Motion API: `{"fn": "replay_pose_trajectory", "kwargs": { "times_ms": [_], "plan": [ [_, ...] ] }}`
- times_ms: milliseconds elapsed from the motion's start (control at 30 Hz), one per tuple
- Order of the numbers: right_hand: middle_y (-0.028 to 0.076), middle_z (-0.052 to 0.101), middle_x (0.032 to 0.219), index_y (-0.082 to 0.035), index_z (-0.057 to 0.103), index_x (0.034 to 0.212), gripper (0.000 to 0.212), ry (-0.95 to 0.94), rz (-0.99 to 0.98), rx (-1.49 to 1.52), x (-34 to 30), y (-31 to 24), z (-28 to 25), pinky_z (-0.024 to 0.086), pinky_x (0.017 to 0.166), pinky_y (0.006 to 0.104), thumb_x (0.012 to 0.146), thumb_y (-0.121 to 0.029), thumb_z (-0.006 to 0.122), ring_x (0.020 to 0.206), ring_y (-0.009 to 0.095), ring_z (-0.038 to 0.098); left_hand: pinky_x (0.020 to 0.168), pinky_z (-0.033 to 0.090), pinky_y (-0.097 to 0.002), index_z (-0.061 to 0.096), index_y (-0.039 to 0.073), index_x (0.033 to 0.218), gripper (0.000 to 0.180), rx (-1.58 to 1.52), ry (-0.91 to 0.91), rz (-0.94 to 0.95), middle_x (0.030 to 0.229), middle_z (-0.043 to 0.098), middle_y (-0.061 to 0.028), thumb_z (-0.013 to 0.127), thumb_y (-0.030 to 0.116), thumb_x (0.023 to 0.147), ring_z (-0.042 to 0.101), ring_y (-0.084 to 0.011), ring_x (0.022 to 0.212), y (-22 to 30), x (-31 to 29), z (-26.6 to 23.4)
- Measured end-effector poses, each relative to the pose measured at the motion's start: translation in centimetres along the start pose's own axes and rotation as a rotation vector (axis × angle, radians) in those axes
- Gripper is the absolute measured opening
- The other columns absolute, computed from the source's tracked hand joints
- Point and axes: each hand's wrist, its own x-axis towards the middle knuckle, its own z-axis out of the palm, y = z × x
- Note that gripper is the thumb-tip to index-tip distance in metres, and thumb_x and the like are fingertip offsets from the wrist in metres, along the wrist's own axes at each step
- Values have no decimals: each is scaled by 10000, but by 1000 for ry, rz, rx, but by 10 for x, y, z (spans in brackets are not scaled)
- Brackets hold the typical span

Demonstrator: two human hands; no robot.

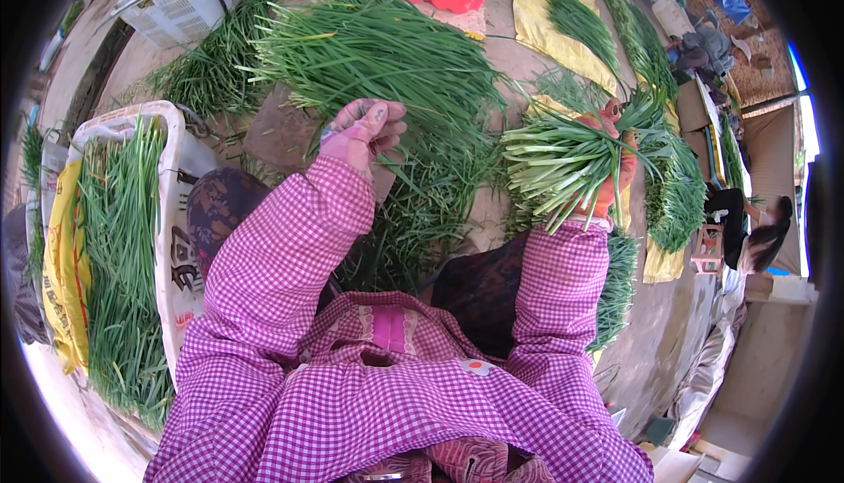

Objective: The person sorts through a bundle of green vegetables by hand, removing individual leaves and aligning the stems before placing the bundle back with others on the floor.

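Observation:
My right hand (607, 175), in an orange glove, is closed around a thick bundle of garlic chives (543, 156). The pale stem ends fan out to the left and the green leaves trail off to the right. My left hand (365, 136) is raised in front of me with its fingers curled inward; what they hold, if anything, is too small to tell. Just beyond it lies a big heap of garlic chives (378, 52), stem ends to the left. Loose green leaves (431, 210) cover the ground between my arms.
At my left stands a white crate (164, 254) full of chives, with a yellow sack (66, 263) along its side. Another pale crate (198, 4) is at the far left. Chives lie on yellow sacks (532, 13) to the right. A person (763, 237) sits at the far right.

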Motion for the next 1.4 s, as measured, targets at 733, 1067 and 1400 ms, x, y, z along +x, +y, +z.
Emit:
{"fn": "replay_pose_trajectory", "kwargs": {
  "times_ms": [733, 1067, 1400],
  "plan": [
    [-32, 506, 782, -67, 537, 1075, 295, -14, 17, -114, 0, 6, -2, 421, 730, 327, 860, -267, 509, 801, 166, 476, 650, 453, -273, 547, 54, 759, 195, 76, -265, -100, 713, 608, -57, 587, 211, 866, 554, -138, 644, -4, -1, 8],
    [37, 568, 872, 17, 503, 1151, 388, 99, 169, -218, 3, 32, 5, 451, 672, 335, 836, -208, 530, 716, 145, 515, 771, 454, -256, 610, 46, 922, 148, 511, 86, 702, 866, 623, -47, 625, 11, 780, 589, -144, 820, 34, -3, 18],
    [67, 541, 869, 18, 494, 1153, 419, 81, 337, -241, -2, 70, 20, 499, 636, 358, 805, -210, 541, 686, 165, 537, 939, 393, -301, 487, 16, 1214, 379, 574, -547, -22, 1124, 572, -70, 460, 279, 943, 528, -145, 1035, -16, -16, 22]
  ]
}}
